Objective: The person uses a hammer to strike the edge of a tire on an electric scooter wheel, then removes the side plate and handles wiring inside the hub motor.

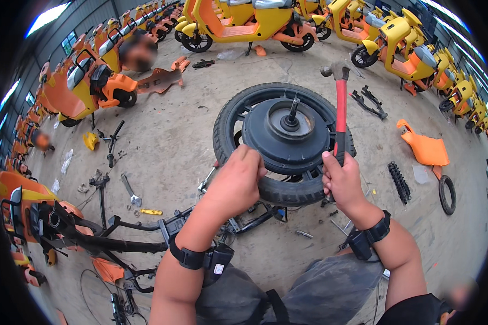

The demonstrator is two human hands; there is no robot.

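A black wheel [287, 192] with a broad dark hub and upright threaded axle [293, 111] lies flat before me. My left hand [237, 176] is closed at the wheel's near-left side, knuckles up; what its fingers hold is hidden. In my right hand [341, 179] is a hammer [340, 103] with a red and black handle, held upright at the wheel's right, its metal head high. Beneath and left of the wheel lies a black metal frame [174, 227], part of it hidden by my left forearm.
Yellow and orange scooters [244, 24] line the back and sides. On the concrete floor lie a wrench [131, 190], shock absorbers [399, 181], a loose tire [447, 195], black fork parts [368, 103], an orange panel [425, 146] and a scooter frame at the left [87, 238].
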